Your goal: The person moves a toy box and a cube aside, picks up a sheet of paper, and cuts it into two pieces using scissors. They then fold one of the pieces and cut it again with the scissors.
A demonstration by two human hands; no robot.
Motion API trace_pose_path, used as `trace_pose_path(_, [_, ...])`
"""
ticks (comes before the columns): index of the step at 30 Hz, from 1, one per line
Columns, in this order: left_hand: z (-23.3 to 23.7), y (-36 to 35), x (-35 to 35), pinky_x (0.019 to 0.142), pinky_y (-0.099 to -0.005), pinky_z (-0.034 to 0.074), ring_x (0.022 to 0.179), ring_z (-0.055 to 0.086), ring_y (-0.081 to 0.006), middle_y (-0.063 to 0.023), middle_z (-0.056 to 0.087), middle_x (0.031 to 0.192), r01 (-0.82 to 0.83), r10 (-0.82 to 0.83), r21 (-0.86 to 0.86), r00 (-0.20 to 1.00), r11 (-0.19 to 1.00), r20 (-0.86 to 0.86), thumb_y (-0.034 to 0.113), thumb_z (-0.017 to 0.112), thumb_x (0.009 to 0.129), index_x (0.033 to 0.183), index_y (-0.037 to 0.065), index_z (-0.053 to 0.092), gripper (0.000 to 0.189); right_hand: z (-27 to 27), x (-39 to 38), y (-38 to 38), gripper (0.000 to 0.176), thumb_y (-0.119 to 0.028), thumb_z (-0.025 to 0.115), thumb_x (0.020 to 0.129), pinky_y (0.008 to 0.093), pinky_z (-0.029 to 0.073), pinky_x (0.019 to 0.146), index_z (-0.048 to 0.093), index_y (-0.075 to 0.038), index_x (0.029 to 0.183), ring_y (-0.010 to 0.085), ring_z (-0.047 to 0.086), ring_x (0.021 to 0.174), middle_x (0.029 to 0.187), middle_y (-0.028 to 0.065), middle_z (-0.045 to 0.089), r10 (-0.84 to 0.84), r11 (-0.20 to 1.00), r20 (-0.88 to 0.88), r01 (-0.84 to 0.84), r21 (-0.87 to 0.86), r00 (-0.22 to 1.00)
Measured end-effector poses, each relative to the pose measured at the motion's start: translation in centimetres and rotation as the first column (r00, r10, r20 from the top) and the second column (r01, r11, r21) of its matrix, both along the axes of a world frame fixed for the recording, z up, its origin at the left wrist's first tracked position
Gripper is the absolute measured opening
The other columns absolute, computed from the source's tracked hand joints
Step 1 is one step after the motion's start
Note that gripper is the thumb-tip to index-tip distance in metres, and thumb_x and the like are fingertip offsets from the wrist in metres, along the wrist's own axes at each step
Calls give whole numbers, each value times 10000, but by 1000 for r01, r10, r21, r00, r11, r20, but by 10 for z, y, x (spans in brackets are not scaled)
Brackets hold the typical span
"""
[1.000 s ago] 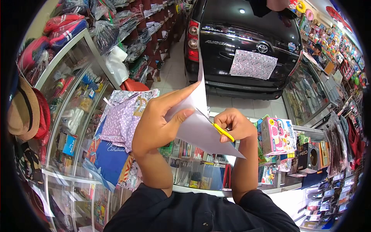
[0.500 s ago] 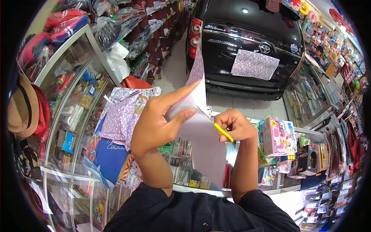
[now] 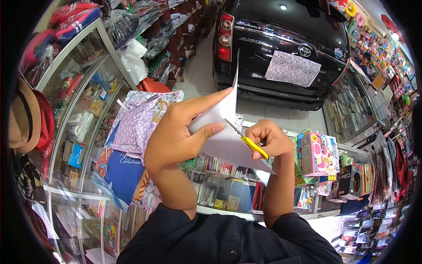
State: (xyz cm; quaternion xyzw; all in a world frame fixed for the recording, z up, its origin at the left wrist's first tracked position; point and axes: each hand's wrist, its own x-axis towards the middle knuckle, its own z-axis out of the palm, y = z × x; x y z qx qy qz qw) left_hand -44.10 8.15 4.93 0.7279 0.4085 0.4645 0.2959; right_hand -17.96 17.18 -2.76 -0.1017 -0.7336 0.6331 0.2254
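Observation:
My left hand (image 3: 184, 127) pinches a sheet of wrapping paper (image 3: 226, 105) between thumb and fingers, holding it up in front of me with its white back showing. Yellow-handled scissors (image 3: 254, 147) are gripped in my right hand (image 3: 270, 141). Their metal blades point up and left, reaching the paper close to my left thumb. The paper's lower part hangs slanting toward my right wrist. Left of my left hand lies a purple flowered paper bag (image 3: 134, 121) on top of a blue Christmas bag (image 3: 123, 174).
Below the paper is a glass display counter (image 3: 259, 216) with pens and notebooks inside. A boxed toy (image 3: 320, 154) stands on the right. A black car (image 3: 285, 26) is parked ahead, with a patterned sheet (image 3: 293, 69) on its back. Another glass cabinet (image 3: 61, 53) is at left.
The paper's lower end has swung up and to the right, toward my right wrist. The scissor blades now show against the paper. My left hand keeps its grip.

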Motion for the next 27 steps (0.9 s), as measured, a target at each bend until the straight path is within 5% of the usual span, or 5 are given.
trace_pose_path(9, [-1,3,8,863,-263,480,934,576,-95,-96,721,1084,20,-20,1,1000,1000,-23,51,807,796,1474,28,595,710,4,-1,-3,362,-170,898,808,250,266,517,566,-83,691,8,397,557,581,-87,505,-18,999,-39,16,-43,999])
trace_pose_path(15, [-2,4,11,930,-276,489,1016,616,-109,-130,735,1176,20,-19,51,1000,998,-9,66,808,819,1466,6,593,685,3,-1,-3,417,-169,881,825,257,239,514,498,-93,678,16,338,571,625,-98,402,-34,999,-69,34,-2,997])
trace_pose_path(18, [0,3,13,929,-331,539,1016,704,-185,-227,734,1235,7,-8,109,1000,994,3,1,764,841,1434,32,621,611,5,-2,-6,564,-378,970,726,267,209,501,479,-111,647,41,338,545,596,-64,438,-101,992,-29,99,-83,994])
trace_pose_path(20, [2,2,14,936,-328,534,1034,687,-159,-228,734,1237,6,-7,64,1000,998,17,7,754,857,1434,32,622,592,8,-2,-6,409,-131,850,856,255,236,515,483,-89,679,19,330,579,636,-95,379,-30,999,-53,30,-15,998])
trace_pose_path(27, [1,3,16,952,-303,500,1046,643,-139,-141,733,1206,-23,19,71,999,997,49,120,803,859,1427,11,632,603,12,-2,-10,363,-111,834,873,249,248,515,520,-73,693,12,344,585,641,-96,394,-46,998,-30,45,-38,998])
